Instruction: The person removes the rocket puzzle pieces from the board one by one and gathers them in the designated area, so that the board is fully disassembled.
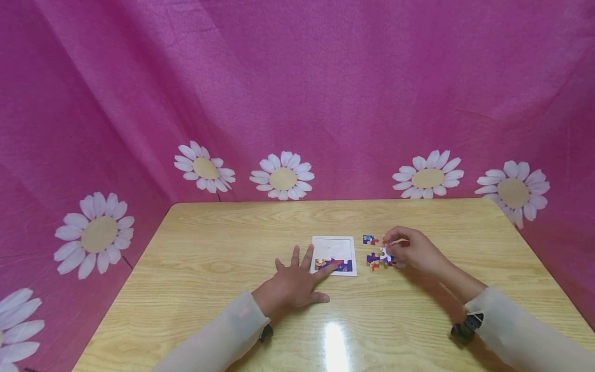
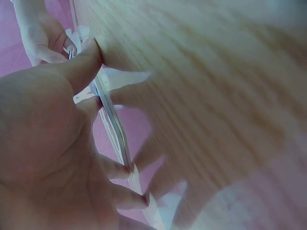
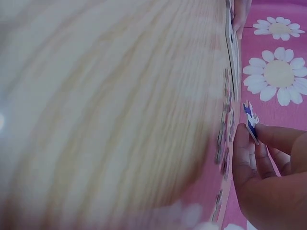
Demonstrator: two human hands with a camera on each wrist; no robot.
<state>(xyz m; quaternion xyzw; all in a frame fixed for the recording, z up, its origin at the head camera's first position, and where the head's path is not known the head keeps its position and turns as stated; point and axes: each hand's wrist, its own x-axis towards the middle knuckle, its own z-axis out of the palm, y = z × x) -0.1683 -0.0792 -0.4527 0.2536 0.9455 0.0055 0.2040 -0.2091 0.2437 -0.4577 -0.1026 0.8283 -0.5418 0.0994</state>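
A white-framed jigsaw board [image 1: 333, 242] lies on the table, with joined purple, red and yellow pieces along its near edge. My left hand [image 1: 297, 284] is spread flat over the board's near left part, its index finger touching the fitted pieces. To the right of the board, my right hand [image 1: 418, 252] pinches a purple-and-white puzzle piece [image 3: 250, 121] between thumb and fingertips, lifted off the table in the right wrist view. Loose puzzle pieces lie beside it, one blue and red [image 1: 369, 239], another purple and yellow [image 1: 373, 261]. Some are partly hidden by the right hand.
The wooden table [image 1: 223, 248] has a light grain and a bright reflection near its front. Behind and beside it hangs a pink curtain [image 1: 344, 103] printed with white daisies. Both wrists carry dark straps under pale sleeves.
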